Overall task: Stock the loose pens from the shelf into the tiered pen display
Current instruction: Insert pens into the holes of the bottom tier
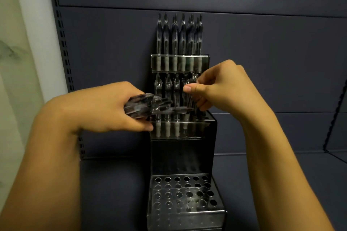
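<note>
A tiered clear pen display (183, 157) stands on the dark shelf against the back panel. Its top tier holds a full row of pens (178, 35). The middle tier holds several pens (167, 88) on its left side. The lowest tiers (180, 193) show bare holes. My left hand (112, 107) grips a bundle of loose pens (146, 107) lying sideways in front of the middle tier. My right hand (221, 88) pinches one upright pen (195, 80) at the right end of the middle tier, its lower part hidden behind my fingers.
A slotted metal upright (62, 43) runs along the left edge of the dark back panel, with a pale wall beyond it. A thin black wire frame (336, 114) shows at the far right. The dark shelf surface (116, 183) lies around the display.
</note>
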A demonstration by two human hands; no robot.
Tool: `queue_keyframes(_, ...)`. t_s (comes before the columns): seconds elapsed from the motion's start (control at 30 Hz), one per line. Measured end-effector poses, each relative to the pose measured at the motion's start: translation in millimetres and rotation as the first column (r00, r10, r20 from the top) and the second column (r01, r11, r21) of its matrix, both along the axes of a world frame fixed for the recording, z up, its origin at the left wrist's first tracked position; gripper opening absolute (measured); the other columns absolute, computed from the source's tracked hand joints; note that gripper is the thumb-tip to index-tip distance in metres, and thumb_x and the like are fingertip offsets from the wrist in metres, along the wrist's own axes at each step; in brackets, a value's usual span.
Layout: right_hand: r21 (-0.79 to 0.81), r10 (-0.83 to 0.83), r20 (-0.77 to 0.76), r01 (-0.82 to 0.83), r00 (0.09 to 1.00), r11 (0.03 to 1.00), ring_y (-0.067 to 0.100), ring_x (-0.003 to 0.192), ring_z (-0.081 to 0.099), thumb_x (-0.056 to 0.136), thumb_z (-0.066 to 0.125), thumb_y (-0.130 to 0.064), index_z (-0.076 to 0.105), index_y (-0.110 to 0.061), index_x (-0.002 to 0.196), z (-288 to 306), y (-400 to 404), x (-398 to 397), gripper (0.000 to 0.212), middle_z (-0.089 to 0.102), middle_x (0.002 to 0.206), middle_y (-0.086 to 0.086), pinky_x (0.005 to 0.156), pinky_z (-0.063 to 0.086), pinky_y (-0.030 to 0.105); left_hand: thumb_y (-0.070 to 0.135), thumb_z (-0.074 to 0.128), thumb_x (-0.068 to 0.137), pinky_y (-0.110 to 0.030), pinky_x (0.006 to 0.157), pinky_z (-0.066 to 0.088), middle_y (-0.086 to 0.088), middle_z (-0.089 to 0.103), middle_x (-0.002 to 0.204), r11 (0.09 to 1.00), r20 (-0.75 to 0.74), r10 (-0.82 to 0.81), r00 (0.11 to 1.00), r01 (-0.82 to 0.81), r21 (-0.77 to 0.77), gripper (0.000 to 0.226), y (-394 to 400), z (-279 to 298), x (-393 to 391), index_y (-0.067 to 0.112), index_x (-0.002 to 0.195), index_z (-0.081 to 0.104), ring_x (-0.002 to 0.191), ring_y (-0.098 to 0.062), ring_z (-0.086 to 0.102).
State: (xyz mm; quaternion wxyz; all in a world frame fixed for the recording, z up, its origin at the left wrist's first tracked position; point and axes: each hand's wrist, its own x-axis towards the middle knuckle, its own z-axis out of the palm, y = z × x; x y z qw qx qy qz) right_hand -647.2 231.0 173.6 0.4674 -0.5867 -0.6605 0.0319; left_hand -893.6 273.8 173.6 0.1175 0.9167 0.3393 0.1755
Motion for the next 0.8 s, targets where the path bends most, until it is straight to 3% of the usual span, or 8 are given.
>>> queue_keyframes(0.1, 0.003, -0.025, 0.031, 0.024, 0.999, 1.0, 0.012, 0.053, 0.072, 0.081, 0.082, -0.038, 0.074, -0.002, 0.08, 0, -2, -1, 0.037, 0.074, 0.062, 0.004, 0.063, 0.063, 0.027, 0.043, 0.083, 0.078, -0.024, 0.053, 0.04, 0.007, 0.056, 0.06, 1.0, -0.069, 0.004, 0.998, -0.005, -0.007, 0.023, -4, 0, 1, 0.024, 0.081, 0.07, 0.053, -0.005, 0.047)
queue_keyframes(0.2, 0.027, -0.064, 0.073, 0.062, 0.995, 0.998, 0.012, 0.053, 0.072, 0.083, 0.08, -0.039, 0.074, -0.002, 0.079, -1, -3, -3, 0.038, 0.074, 0.063, 0.005, 0.07, 0.063, 0.032, 0.046, 0.082, 0.077, -0.027, 0.054, 0.04, 0.006, 0.054, 0.058, 1.0, -0.109, 0.027, 0.994, -0.027, -0.004, 0.028, -7, 0, 0, 0.022, 0.081, 0.069, 0.052, -0.005, 0.045)
queue_keyframes(0.43, 0.016, -0.028, 0.116, 0.027, 0.993, 1.0, 0.01, 0.054, 0.072, 0.085, 0.079, -0.036, 0.073, -0.002, 0.081, 0, -4, -4, 0.034, 0.074, 0.067, 0.006, 0.066, 0.064, 0.031, 0.052, 0.083, 0.074, -0.025, 0.051, 0.036, 0.008, 0.047, 0.052, 0.993, -0.16, 0.114, 0.981, -0.115, 0.007, 0.034, -11, -1, -7, 0.027, 0.075, 0.06, 0.047, -0.005, 0.04)
queue_keyframes(0.67, -0.008, -0.029, 0.274, 0.033, 0.961, 0.999, 0.006, 0.054, 0.07, 0.088, 0.074, -0.04, 0.074, 0.0, 0.08, -5, 1, -9, 0.041, 0.074, 0.065, 0.005, 0.067, 0.062, 0.026, 0.043, 0.084, 0.076, -0.021, 0.045, 0.037, 0.005, 0.05, 0.051, 0.99, -0.163, 0.119, 0.979, -0.129, -0.055, 0.037, -15, 2, -5, 0.015, 0.074, 0.059, 0.043, -0.006, 0.043)
queue_keyframes(0.8, -0.021, -0.037, 0.309, 0.045, 0.95, 0.999, 0.008, 0.053, 0.07, 0.087, 0.075, -0.04, 0.074, 0.002, 0.083, -4, -1, -8, 0.043, 0.073, 0.065, 0.007, 0.065, 0.063, 0.03, 0.044, 0.084, 0.076, -0.022, 0.046, 0.037, 0.005, 0.05, 0.051, 0.99, -0.157, 0.126, 0.98, -0.134, -0.036, 0.037, -14, 1, -4, 0.016, 0.073, 0.059, 0.043, -0.007, 0.043)
